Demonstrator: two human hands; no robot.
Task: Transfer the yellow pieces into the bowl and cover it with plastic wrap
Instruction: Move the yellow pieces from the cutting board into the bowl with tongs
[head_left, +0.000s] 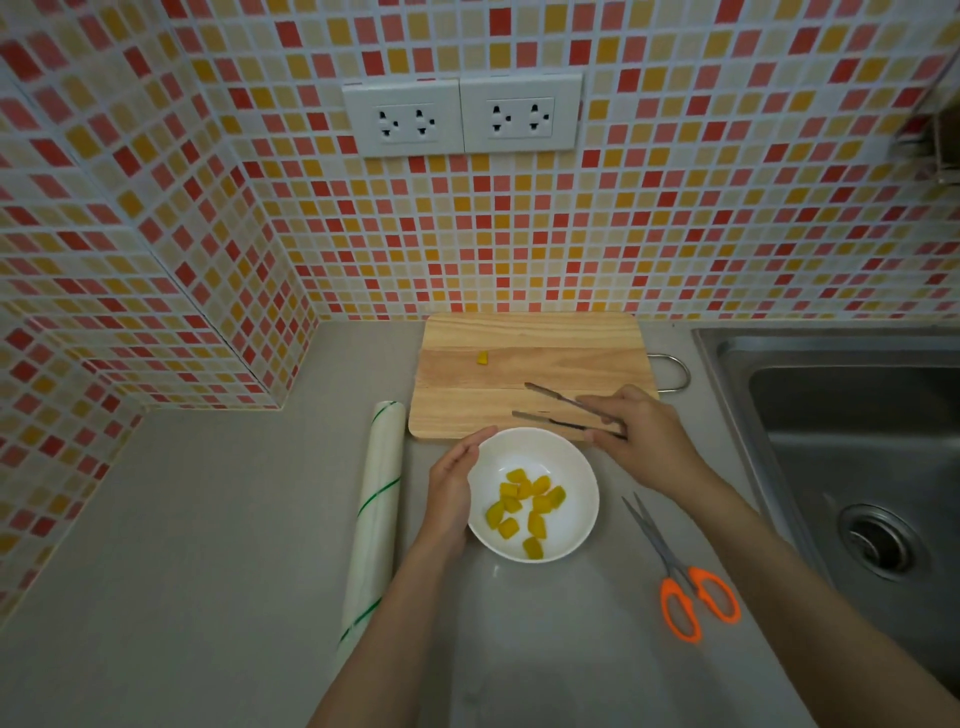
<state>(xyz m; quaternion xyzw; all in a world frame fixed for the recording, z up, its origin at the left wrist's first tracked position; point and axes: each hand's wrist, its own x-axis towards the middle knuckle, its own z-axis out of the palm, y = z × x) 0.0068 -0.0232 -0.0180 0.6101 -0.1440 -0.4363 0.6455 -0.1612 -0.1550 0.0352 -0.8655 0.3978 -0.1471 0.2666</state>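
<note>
A white bowl (571, 467) sits on the grey counter and holds several yellow pieces (524, 506). One yellow piece (482, 358) lies alone on the wooden cutting board (530, 332) behind the bowl. My left hand (452, 488) cups the bowl's left rim. My right hand (641, 434) holds metal tongs (550, 408) over the board's front right part; the tong tips are apart and hold nothing. A roll of plastic wrap (376, 512) with green stripes lies to the left of the bowl.
Orange-handled scissors (680, 582) lie on the counter to the right of the bowl. A steel sink (852, 441) fills the right side. The tiled wall with two sockets (462, 115) rises behind the board, and another tiled wall juts out at the left.
</note>
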